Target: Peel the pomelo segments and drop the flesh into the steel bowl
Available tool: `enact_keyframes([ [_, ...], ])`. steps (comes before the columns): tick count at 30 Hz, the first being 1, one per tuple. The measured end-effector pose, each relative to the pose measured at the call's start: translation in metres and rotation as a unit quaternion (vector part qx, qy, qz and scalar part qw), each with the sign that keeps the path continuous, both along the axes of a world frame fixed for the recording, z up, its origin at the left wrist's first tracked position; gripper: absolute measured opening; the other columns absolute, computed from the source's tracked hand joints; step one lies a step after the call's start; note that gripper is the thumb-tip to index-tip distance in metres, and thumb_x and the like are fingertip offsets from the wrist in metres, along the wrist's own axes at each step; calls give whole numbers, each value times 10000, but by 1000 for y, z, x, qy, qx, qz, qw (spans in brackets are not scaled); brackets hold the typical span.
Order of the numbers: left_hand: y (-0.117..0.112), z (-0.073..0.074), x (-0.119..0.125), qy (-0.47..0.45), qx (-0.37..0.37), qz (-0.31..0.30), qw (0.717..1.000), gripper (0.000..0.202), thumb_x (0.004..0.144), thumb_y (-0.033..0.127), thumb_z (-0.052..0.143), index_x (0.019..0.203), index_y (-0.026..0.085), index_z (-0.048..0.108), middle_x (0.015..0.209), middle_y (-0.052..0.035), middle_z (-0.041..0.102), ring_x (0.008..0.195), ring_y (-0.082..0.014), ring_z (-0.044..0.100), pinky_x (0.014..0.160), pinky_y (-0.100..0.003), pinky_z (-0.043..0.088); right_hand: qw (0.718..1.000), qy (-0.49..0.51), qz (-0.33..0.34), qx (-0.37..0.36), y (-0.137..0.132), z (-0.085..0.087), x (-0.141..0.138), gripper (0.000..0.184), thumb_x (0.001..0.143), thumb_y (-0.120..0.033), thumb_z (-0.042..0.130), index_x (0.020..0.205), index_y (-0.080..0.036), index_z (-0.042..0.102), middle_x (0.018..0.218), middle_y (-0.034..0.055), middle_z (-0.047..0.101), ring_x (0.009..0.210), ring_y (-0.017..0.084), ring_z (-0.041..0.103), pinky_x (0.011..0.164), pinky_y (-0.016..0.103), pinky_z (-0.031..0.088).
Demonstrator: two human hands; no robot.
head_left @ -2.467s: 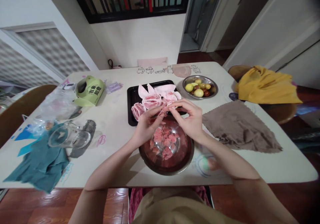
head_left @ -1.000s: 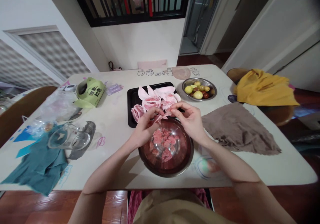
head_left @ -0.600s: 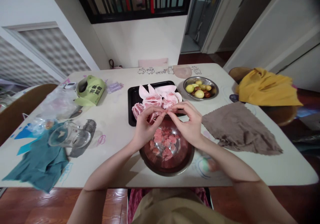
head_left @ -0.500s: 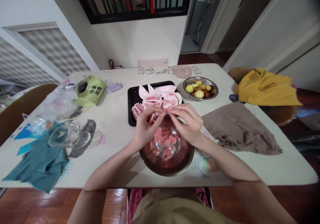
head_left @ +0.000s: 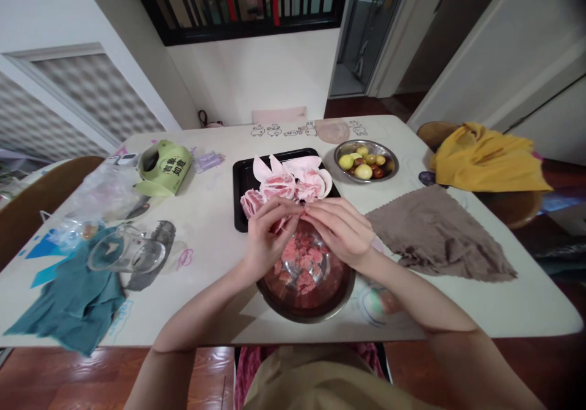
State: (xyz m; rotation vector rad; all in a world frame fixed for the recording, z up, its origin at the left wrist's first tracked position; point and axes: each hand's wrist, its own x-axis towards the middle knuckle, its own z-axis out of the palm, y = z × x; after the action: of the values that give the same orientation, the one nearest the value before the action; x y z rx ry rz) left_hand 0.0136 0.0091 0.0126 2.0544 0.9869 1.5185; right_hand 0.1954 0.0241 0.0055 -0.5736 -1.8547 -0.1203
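My left hand (head_left: 273, 234) and my right hand (head_left: 341, 230) meet fingertip to fingertip above the far rim of a metal bowl (head_left: 339, 297). Both are closed in a pinch on a small piece of pomelo, mostly hidden by the fingers. Red pomelo pulp (head_left: 306, 282) lies in loose chunks at the bottom of the bowl. Just beyond my hands is a black tray (head_left: 238, 181) with opened pomelo segments (head_left: 278, 187) and thick pinkish-white peel (head_left: 302, 165) on it.
A steel bowl of small green and brown fruit (head_left: 363, 171) stands back right, near a brown cloth (head_left: 439, 233). To the left are a glass pitcher (head_left: 128, 251) on its side, a teal cloth (head_left: 73, 294), a green bag (head_left: 167, 166) and clear plastic (head_left: 105, 190).
My right hand's fingers have drawn together and turned slightly down toward the left fingertips. Both hands stay over the bowl, and the pulp in it looks the same.
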Motion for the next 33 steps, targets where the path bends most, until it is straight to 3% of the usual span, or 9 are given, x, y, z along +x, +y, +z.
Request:
enact_keyframes([
  [8, 0, 7, -6, 15, 19, -31, 999, 163, 940, 111, 645, 1016, 208, 751, 991, -64, 715, 937, -162, 674, 848, -303, 554, 998, -38, -1, 40, -3, 5, 4, 516, 878, -75, 723, 1367, -212, 631, 1039, 86, 803, 939, 237, 772, 805, 380, 684],
  [12, 0, 7, -9, 19, 26, -43, 999, 174, 938, 117, 651, 1033, 213, 760, 989, -68, 719, 929, -168, 676, 845, -313, 560, 999, -46, 13, 23, -2, 8, 5, 507, 885, -91, 722, 1356, -256, 639, 1038, 52, 804, 940, 226, 774, 817, 372, 684],
  [22, 1, 7, -8, 17, 42, -30, 999, 191, 954, 111, 614, 981, 217, 771, 953, -59, 726, 889, -158, 679, 810, -300, 558, 998, -21, 62, 5, 0, 13, 1, 417, 902, -85, 695, 1296, -215, 667, 966, 59, 804, 875, 205, 771, 785, 363, 675],
  [33, 4, 6, -5, -86, -138, -31, 986, 76, 936, 248, 682, 940, 209, 747, 927, -43, 748, 906, -167, 687, 859, -306, 542, 992, 75, 52, -87, -4, 20, 2, 304, 857, -84, 749, 1117, -242, 748, 971, 50, 802, 870, 198, 757, 811, 380, 630],
])
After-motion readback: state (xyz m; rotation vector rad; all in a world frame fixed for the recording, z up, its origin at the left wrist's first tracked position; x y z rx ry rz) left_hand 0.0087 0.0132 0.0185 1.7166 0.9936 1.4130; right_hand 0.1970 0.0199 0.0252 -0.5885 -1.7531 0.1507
